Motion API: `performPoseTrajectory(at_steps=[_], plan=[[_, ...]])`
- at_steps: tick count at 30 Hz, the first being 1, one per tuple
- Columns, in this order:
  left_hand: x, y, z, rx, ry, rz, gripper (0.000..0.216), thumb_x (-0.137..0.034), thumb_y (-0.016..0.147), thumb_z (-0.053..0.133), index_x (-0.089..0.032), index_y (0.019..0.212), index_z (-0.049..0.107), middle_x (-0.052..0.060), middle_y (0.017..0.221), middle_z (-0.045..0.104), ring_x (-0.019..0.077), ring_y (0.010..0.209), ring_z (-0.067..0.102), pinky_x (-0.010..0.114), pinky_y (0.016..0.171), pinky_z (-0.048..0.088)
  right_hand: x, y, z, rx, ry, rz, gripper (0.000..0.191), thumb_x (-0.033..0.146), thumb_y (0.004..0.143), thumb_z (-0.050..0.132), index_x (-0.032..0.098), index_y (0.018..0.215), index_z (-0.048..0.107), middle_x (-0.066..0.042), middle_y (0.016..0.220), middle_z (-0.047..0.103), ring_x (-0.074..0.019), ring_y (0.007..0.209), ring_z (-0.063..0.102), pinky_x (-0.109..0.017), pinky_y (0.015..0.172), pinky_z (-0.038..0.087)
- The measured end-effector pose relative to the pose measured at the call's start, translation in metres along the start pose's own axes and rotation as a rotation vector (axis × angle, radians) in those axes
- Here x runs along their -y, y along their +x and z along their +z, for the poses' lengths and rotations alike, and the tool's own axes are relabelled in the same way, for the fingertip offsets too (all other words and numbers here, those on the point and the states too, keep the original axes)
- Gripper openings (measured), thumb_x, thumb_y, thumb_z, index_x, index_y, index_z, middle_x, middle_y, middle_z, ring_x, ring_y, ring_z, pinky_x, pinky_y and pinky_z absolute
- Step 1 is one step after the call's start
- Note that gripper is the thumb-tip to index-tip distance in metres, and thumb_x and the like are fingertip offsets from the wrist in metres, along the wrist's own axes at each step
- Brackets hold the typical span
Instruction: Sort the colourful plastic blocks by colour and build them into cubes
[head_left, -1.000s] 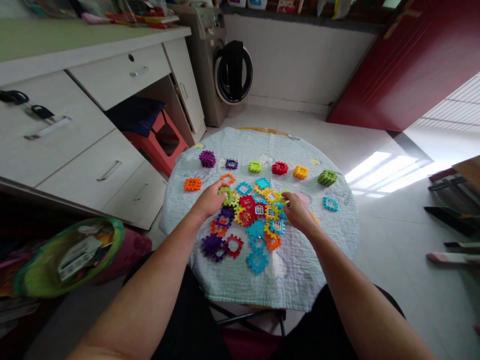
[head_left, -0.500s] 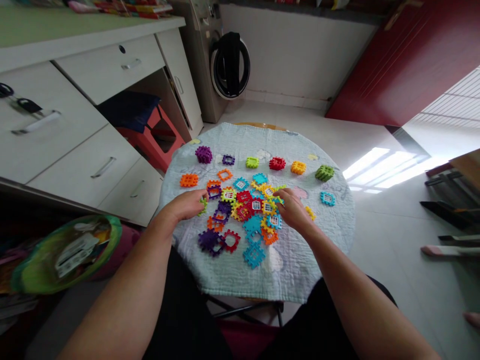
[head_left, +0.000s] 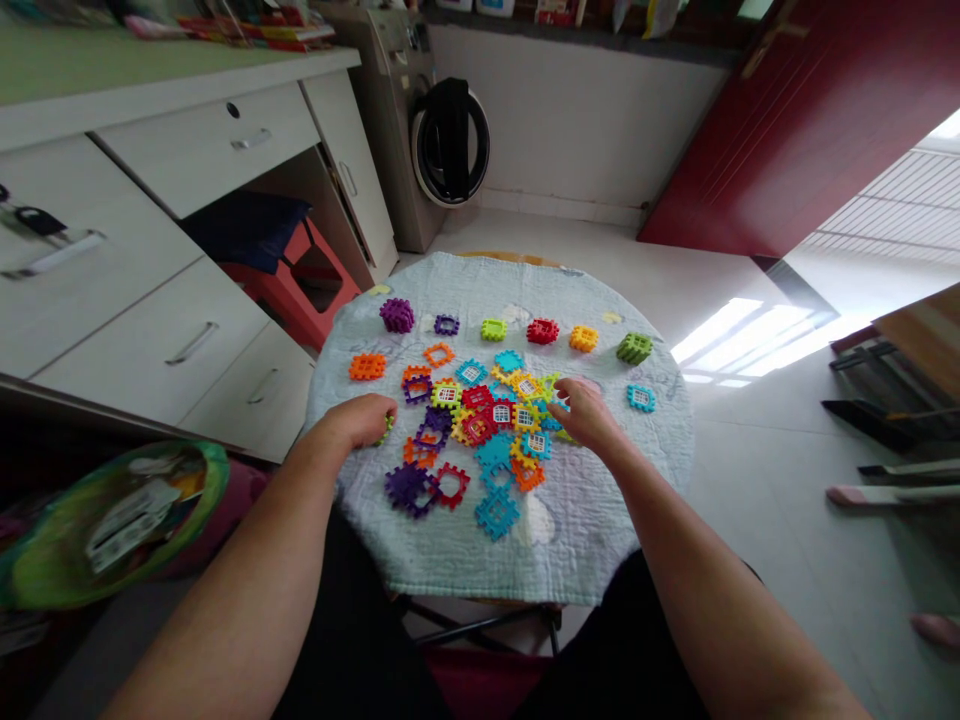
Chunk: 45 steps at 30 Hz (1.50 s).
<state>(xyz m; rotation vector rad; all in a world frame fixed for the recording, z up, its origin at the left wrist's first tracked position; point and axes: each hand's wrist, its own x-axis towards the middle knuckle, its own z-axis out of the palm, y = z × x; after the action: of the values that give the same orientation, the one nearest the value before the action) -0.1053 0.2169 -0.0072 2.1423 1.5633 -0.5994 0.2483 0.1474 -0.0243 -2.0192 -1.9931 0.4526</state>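
A round table (head_left: pixel 480 560) covered by a pale quilted cloth holds a pile of coloured square interlocking tiles (head_left: pixel 487 430) at its middle. My left hand (head_left: pixel 360 420) rests at the pile's left edge, fingers curled round a green tile (head_left: pixel 387 428) that barely shows. My right hand (head_left: pixel 585 412) lies on the pile's right side with fingers bent over the tiles there; what it holds is hidden. Along the far side stand a purple cube (head_left: pixel 396 315), a red cube (head_left: pixel 542 331), an orange cube (head_left: pixel 583 338) and a green cube (head_left: pixel 634 348).
White drawers (head_left: pixel 150 300) stand to the left, with a red stool (head_left: pixel 300 285) beneath the desk. A washing machine (head_left: pixel 435 130) is behind, a dark red door (head_left: pixel 795 130) at the right. A green bag (head_left: pixel 112 520) lies on the floor at my left.
My left hand has drawn back from the pile's top to its left edge, carrying the green tile. My right hand stayed on the pile's right side. The camera shifted slightly.
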Motion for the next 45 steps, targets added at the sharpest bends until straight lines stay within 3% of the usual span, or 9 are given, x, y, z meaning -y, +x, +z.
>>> performPoseTrajectory(at_steps=[6, 10, 12, 16, 20, 26, 36, 40, 45], plan=[[0.007, -0.002, 0.005, -0.068, 0.059, -0.144, 0.035, -0.011, 0.068, 0.051, -0.023, 0.099, 0.062, 0.008, 0.107, 0.063, 0.0217, 0.092, 0.062, 0.028, 0.072, 0.046, 0.030, -0.005, 0.019, -0.044, -0.171, 0.097, 0.053, 0.053, 0.080, 0.056, 0.014, 0.115, 0.051, -0.016, 0.106, 0.059, -0.0277, 0.100, 0.055, -0.036, 0.085, 0.041], [0.003, -0.009, 0.003, -0.153, 0.071, -0.238, 0.037, -0.011, 0.071, 0.049, -0.024, 0.103, 0.061, 0.010, 0.119, 0.059, 0.0287, 0.105, 0.058, 0.038, 0.078, 0.048, 0.033, -0.003, 0.026, -0.053, -0.134, 0.099, 0.048, 0.048, 0.079, 0.058, 0.015, 0.113, 0.052, -0.014, 0.106, 0.058, -0.0267, 0.100, 0.055, -0.035, 0.086, 0.042], [-0.003, -0.010, 0.000, -0.280, 0.071, -0.232, 0.037, -0.010, 0.073, 0.047, -0.023, 0.105, 0.061, 0.011, 0.118, 0.059, 0.0302, 0.108, 0.056, 0.040, 0.081, 0.048, 0.027, 0.000, 0.025, -0.062, -0.090, 0.087, 0.047, 0.044, 0.077, 0.060, 0.015, 0.114, 0.053, -0.014, 0.106, 0.058, -0.0263, 0.100, 0.054, -0.034, 0.087, 0.042], [-0.023, -0.002, -0.005, -0.539, -0.078, 0.080, 0.030, -0.016, 0.078, 0.047, -0.019, 0.105, 0.060, 0.009, 0.110, 0.062, 0.0236, 0.105, 0.056, 0.035, 0.093, 0.044, 0.008, 0.004, 0.010, -0.173, -0.009, 0.062, 0.050, 0.040, 0.074, 0.061, 0.014, 0.116, 0.054, -0.012, 0.103, 0.056, -0.0259, 0.095, 0.055, -0.038, 0.088, 0.043], [-0.050, 0.011, 0.004, -0.480, -0.159, 0.419, 0.030, -0.023, 0.076, 0.055, -0.020, 0.105, 0.061, 0.007, 0.112, 0.059, 0.0229, 0.108, 0.052, 0.036, 0.098, 0.040, -0.015, 0.004, -0.021, -0.337, 0.065, 0.066, 0.044, 0.036, 0.070, 0.061, 0.015, 0.110, 0.060, -0.011, 0.098, 0.054, -0.0248, 0.089, 0.055, -0.039, 0.087, 0.044], [-0.080, 0.014, 0.023, -0.472, -0.035, 0.416, 0.030, -0.023, 0.075, 0.058, -0.018, 0.105, 0.062, 0.009, 0.115, 0.055, 0.0266, 0.111, 0.046, 0.040, 0.100, 0.038, -0.033, -0.005, -0.048, -0.326, 0.098, 0.116, 0.044, 0.035, 0.066, 0.063, 0.016, 0.106, 0.063, -0.010, 0.095, 0.056, -0.0244, 0.086, 0.055, -0.040, 0.083, 0.046], [-0.106, 0.006, 0.036, -0.537, -0.035, 0.504, 0.036, -0.011, 0.079, 0.048, -0.016, 0.111, 0.063, 0.010, 0.108, 0.058, 0.0249, 0.105, 0.048, 0.039, 0.097, 0.040, -0.020, -0.007, -0.034, -0.171, 0.038, 0.006, 0.043, 0.031, 0.070, 0.063, 0.015, 0.110, 0.060, -0.010, 0.096, 0.060, -0.0222, 0.085, 0.056, -0.036, 0.083, 0.043], [-0.098, 0.010, 0.024, -0.500, -0.146, 0.548, 0.044, -0.006, 0.078, 0.042, -0.019, 0.116, 0.061, 0.007, 0.111, 0.061, 0.0206, 0.103, 0.052, 0.036, 0.098, 0.040, -0.012, -0.008, -0.026, -0.100, 0.015, -0.053, 0.042, 0.030, 0.072, 0.063, 0.015, 0.110, 0.060, -0.009, 0.096, 0.060, -0.0218, 0.086, 0.056, -0.034, 0.084, 0.043], [-0.040, 0.007, 0.000, -0.560, -0.114, 0.232, 0.030, -0.014, 0.076, 0.049, -0.020, 0.102, 0.064, 0.008, 0.106, 0.062, 0.0236, 0.105, 0.054, 0.037, 0.098, 0.041, 0.002, -0.010, -0.013, -0.069, 0.005, -0.164, 0.041, 0.030, 0.074, 0.060, 0.016, 0.113, 0.058, -0.010, 0.098, 0.061, -0.0242, 0.095, 0.055, -0.036, 0.087, 0.041]])
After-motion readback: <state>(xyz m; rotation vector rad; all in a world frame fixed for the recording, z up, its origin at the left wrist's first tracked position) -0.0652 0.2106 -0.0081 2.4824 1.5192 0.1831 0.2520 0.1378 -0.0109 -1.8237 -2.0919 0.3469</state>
